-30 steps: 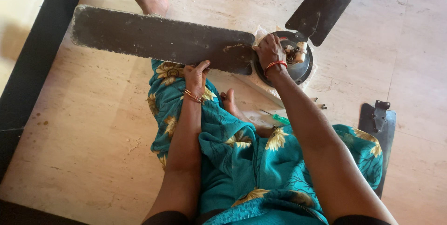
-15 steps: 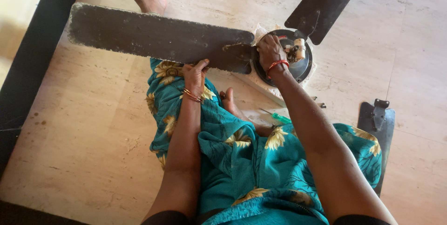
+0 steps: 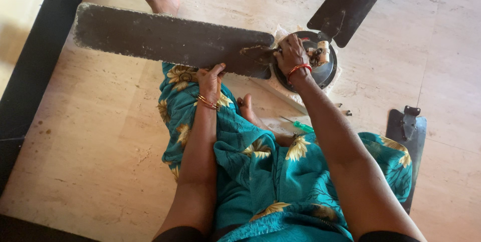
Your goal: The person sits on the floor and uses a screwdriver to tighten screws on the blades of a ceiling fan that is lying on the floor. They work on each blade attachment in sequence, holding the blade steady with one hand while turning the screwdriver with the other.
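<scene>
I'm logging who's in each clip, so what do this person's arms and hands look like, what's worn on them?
Both arms are bare up to short black sleeves. The left hand has thin gold bangles at the wrist; the right hand has red bangles.

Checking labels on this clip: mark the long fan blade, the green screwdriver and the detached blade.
long fan blade (image 3: pixel 165 39), head view, mid surface.
green screwdriver (image 3: pixel 302 126), head view, handle.
detached blade (image 3: pixel 410 142), head view, upper part below its bracket.

Second fan blade (image 3: pixel 350 1) cut by top edge; third blade (image 3: pixel 407 142) partly behind knee.
</scene>
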